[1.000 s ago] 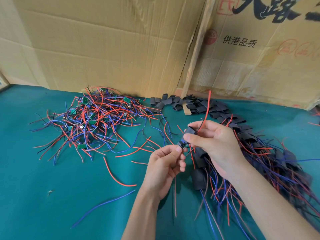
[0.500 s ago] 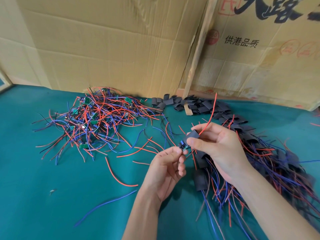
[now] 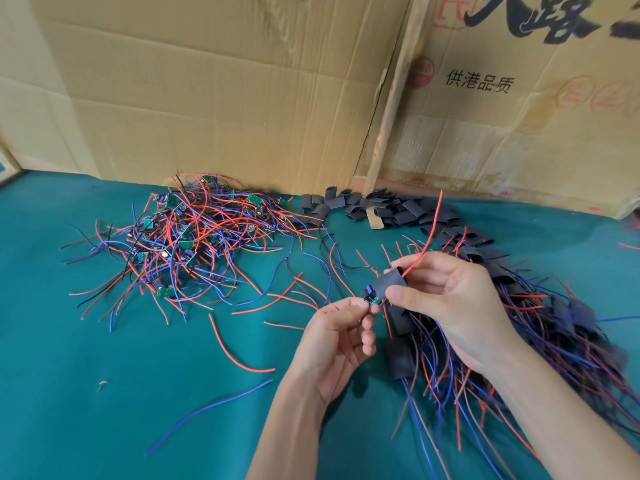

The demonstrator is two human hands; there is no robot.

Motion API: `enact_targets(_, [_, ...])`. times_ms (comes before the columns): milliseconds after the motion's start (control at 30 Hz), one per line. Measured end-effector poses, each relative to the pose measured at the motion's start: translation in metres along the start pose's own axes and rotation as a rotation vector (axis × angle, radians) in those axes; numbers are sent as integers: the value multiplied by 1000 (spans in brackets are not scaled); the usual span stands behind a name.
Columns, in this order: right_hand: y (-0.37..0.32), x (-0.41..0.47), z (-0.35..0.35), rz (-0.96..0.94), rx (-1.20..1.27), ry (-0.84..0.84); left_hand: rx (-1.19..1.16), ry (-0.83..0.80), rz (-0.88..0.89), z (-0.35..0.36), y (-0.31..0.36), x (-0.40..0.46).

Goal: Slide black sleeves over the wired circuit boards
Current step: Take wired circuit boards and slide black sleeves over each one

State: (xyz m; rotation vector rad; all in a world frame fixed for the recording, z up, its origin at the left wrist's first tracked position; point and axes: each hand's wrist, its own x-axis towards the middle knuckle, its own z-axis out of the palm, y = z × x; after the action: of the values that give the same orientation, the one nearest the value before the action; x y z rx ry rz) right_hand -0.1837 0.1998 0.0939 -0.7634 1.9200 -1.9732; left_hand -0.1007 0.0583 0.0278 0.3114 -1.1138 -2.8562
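My left hand [image 3: 337, 332] pinches the exposed end of a small circuit board [image 3: 370, 296] between thumb and fingertips. My right hand [image 3: 446, 292] holds a black sleeve [image 3: 389, 281] that covers part of that board. A red wire [image 3: 427, 233] comes out of the sleeve's far end and points up. A heap of bare boards with red, blue and black wires [image 3: 187, 237] lies at the left rear. Loose black sleeves [image 3: 391, 207] are piled against the cardboard. Sleeved boards with wires [image 3: 540, 337] lie under and right of my right hand.
The green table cover [image 3: 104, 393] carries stray red and blue wire pieces [image 3: 239, 348] in front of the heap. Cardboard sheets [image 3: 242, 91] stand along the back edge, with a wooden stick [image 3: 391, 109] leaning between them.
Both hands have stayed nearly in place. The sleeve sits a little further along the board toward my left fingertips, and the red wire has tilted slightly right.
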Motion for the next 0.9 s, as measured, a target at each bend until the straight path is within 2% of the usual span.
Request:
enact_targets(133, [-1, 1, -5, -12, -17, -2, 16, -26, 1, 1, -1, 0])
enact_targets(333, [-10, 5, -6, -48, -207, -57, 49, -44, 1, 0, -2, 1])
enact_targets(433, [-13, 8, -6, -27, -228, -95, 37, -77, 18, 0, -2, 0])
enact_targets(633, [-9, 3, -1, -72, -221, -5, -48, -82, 17, 2, -2, -1])
enact_targets(767, [-1, -4, 5, -108, -207, 81, -192, -103, 6, 3, -2, -2])
enact_targets(900, [-2, -4, 5, -141, -271, 71, -102, -102, 29, 1, -4, 1])
